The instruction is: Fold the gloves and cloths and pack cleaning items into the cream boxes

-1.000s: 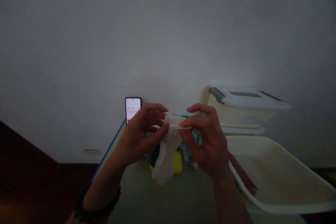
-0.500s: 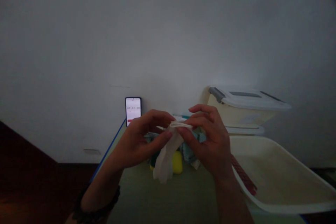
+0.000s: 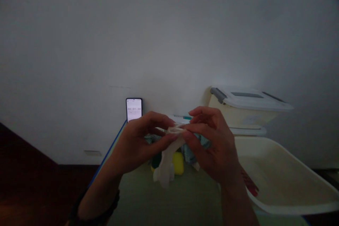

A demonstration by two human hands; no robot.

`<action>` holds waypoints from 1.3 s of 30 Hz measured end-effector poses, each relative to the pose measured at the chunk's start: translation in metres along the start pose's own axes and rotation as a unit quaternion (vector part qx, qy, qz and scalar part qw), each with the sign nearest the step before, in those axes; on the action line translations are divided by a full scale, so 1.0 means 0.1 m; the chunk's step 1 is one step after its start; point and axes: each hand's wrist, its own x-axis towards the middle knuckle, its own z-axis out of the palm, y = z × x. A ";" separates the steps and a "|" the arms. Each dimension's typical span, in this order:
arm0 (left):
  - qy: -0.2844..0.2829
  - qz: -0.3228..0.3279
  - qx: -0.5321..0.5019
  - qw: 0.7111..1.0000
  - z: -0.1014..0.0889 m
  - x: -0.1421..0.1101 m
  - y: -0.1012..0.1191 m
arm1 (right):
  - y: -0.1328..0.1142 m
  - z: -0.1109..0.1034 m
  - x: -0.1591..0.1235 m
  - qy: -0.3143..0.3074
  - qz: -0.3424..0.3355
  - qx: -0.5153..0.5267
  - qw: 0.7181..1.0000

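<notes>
A thin whitish glove hangs between my hands, its cuff at the top and its limp finger ends dangling. My left hand pinches the left side of the cuff between thumb and fingertips. On the other side, my right hand grips the cuff with thumb and index finger, the other fingers curled above. The cuff's rim shows as a narrow loop. Below and behind the glove, a yellow sponge lies on the table, partly covered by it. A blue-green cloth sits behind my right fingers.
A phone showing a timer leans on the wall behind my left hand. A teal pen lies at the back. To the right are a white tub with a dark red patterned object in it and a lidded storage box.
The cuff has turned and parted into a small loop. My right fingers have shifted slightly along it, and the hanging finger ends have swung and spread.
</notes>
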 end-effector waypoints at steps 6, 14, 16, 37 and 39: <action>0.016 0.007 0.030 0.999 -0.04 0.01 -0.02 | -0.03 0.01 0.01 0.017 0.047 0.042 0.998; 0.029 -0.038 -0.052 0.997 0.01 0.00 0.01 | -0.01 0.04 -0.03 -0.010 0.195 0.210 0.958; -0.001 -0.052 -0.110 0.993 0.02 -0.01 0.01 | -0.03 0.04 -0.02 0.031 0.195 0.215 0.956; -0.207 -0.079 0.035 0.974 0.14 0.02 -0.22 | 0.02 0.12 0.04 0.257 0.208 0.188 0.925; -0.187 -0.079 0.017 0.979 0.15 0.02 -0.25 | 0.05 0.12 0.05 0.279 0.207 0.187 0.919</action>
